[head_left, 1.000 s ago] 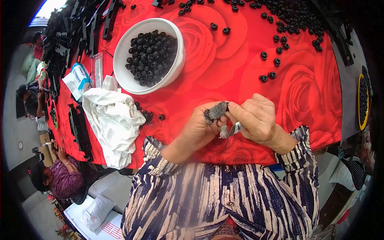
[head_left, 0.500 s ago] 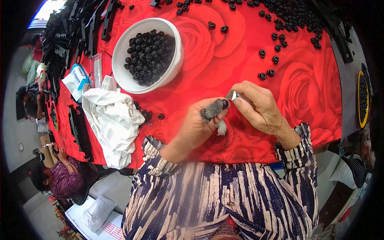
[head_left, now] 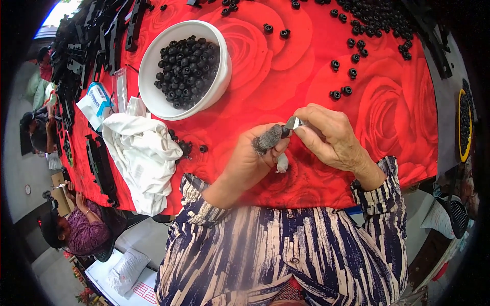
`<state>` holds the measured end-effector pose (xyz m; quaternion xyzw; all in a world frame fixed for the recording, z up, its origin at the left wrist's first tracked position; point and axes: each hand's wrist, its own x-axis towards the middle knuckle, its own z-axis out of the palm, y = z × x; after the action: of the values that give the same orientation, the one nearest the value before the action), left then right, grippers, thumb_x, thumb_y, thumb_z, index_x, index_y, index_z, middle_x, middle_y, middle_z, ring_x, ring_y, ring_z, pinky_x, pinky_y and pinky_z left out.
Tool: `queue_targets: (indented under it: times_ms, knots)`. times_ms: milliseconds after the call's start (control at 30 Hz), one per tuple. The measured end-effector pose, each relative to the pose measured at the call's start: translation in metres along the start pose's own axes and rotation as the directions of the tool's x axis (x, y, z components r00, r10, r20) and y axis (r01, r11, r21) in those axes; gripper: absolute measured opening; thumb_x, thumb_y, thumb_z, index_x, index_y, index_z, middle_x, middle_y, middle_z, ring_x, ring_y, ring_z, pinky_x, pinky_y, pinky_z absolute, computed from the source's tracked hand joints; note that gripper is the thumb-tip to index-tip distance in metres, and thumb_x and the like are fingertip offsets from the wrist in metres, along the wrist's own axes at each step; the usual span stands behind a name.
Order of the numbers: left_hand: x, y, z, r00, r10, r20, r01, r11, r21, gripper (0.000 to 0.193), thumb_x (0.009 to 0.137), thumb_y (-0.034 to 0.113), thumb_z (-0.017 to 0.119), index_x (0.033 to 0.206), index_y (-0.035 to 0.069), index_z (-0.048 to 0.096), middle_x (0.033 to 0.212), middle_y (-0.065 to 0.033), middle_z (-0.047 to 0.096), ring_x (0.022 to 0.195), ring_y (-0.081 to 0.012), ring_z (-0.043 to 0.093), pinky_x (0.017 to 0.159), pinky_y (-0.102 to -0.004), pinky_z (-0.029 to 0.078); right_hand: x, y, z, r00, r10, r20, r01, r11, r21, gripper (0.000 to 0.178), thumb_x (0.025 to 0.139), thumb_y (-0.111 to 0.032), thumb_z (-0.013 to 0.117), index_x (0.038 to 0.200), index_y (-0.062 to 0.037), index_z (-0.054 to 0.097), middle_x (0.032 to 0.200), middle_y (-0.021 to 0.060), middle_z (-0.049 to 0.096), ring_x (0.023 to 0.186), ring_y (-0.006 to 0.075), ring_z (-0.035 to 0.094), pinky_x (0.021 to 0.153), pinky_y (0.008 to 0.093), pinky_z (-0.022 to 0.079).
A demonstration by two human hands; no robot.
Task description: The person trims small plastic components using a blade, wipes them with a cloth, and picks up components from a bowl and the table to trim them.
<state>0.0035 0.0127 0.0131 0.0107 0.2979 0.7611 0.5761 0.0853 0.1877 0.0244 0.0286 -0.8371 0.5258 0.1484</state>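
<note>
My left hand (head_left: 245, 160) pinches a small round black plastic part (head_left: 285, 132) near the middle front of the table. A fuzzy dark-grey cover (head_left: 267, 140) wraps its thumb or a finger; I cannot tell which. Below it, a pale wrapping (head_left: 282, 163) sits on another fingertip. In my right hand (head_left: 332, 137), thumb and curled fingers grip a small metal blade (head_left: 291, 123). The blade's end meets or nearly meets the upper edge of the black part. Fingers partly hide both things.
A white bowl (head_left: 224, 81) of round black parts stands left of centre, with a white cloth (head_left: 140, 158) before it. Loose black parts (head_left: 377, 20) are strewn at the back right. Long black pieces (head_left: 97, 41) pile up at the far left. Other people sit beyond the left edge.
The blade has shifted slightly left and down, closer over the black part. Both hands otherwise keep nearly the same pose. The whole view has shifted a little.
</note>
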Motion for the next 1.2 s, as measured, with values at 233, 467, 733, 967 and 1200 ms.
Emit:
queue_targets:
  times_ms: [233,467,733,967,1200]
  knots:
    - [0.0004,-0.0006,0.004,0.998,0.029,-0.058,-0.03,1.0,-0.001,0.023,0.093,0.016,0.044,0.104,-0.002,0.055,0.077,-0.003,0.051,0.065,-0.0106,0.051,0.054,-0.0268,0.049,0.0015,-0.0023,-0.0006,1.0,0.01,0.023,-0.01,1.0,0.003,0.016,0.08,-0.001,0.056,0.095,0.0039,0.055,0.066,0.0093,0.045,0.053,0.0199,0.045,0.049,0.0307,0.035]
    - [0.0004,0.0014,0.0047,0.997,0.009,-0.071,-0.01,1.0,-0.011,0.022,0.093,0.016,0.046,0.103,-0.001,0.056,0.076,-0.0029,0.051,0.064,-0.0112,0.052,0.055,-0.0272,0.05,0.0009,-0.0007,-0.0015,0.999,-0.019,0.05,0.02,1.0,-0.021,0.017,0.079,-0.001,0.056,0.094,0.0037,0.055,0.064,0.0088,0.044,0.052,0.0201,0.044,0.049,0.0309,0.035]
    - [0.0003,0.0026,0.0044,0.996,0.004,-0.087,-0.007,0.999,-0.031,0.022,0.093,0.015,0.046,0.102,-0.002,0.056,0.073,-0.0029,0.052,0.063,-0.012,0.053,0.055,-0.0277,0.05,0.0008,-0.0039,-0.0009,1.0,0.03,0.0,-0.03,0.996,0.089,0.016,0.079,-0.002,0.057,0.095,0.0031,0.056,0.066,0.0061,0.044,0.051,0.0137,0.042,0.047,0.0265,0.031]
    - [0.0005,0.0018,0.0035,1.0,0.016,-0.017,-0.017,0.999,-0.044,0.022,0.093,0.015,0.046,0.102,-0.002,0.056,0.075,-0.0029,0.052,0.066,-0.0115,0.052,0.057,-0.0282,0.05,0.0007,-0.0033,0.0015,0.999,0.044,-0.022,-0.044,0.999,0.009,0.016,0.081,-0.002,0.057,0.096,0.0041,0.056,0.067,0.0065,0.045,0.052,0.0139,0.042,0.047,0.027,0.031]
    - [0.0004,-0.0001,0.0026,0.999,0.038,-0.004,-0.038,0.999,-0.034,0.023,0.093,0.015,0.045,0.104,-0.002,0.056,0.077,-0.0027,0.051,0.066,-0.0105,0.05,0.057,-0.0274,0.048,0.0013,-0.0016,0.0016,1.0,-0.009,-0.019,0.009,1.0,-0.009,0.016,0.079,-0.001,0.057,0.095,0.004,0.056,0.065,0.0074,0.045,0.051,0.016,0.042,0.047,0.0289,0.032]
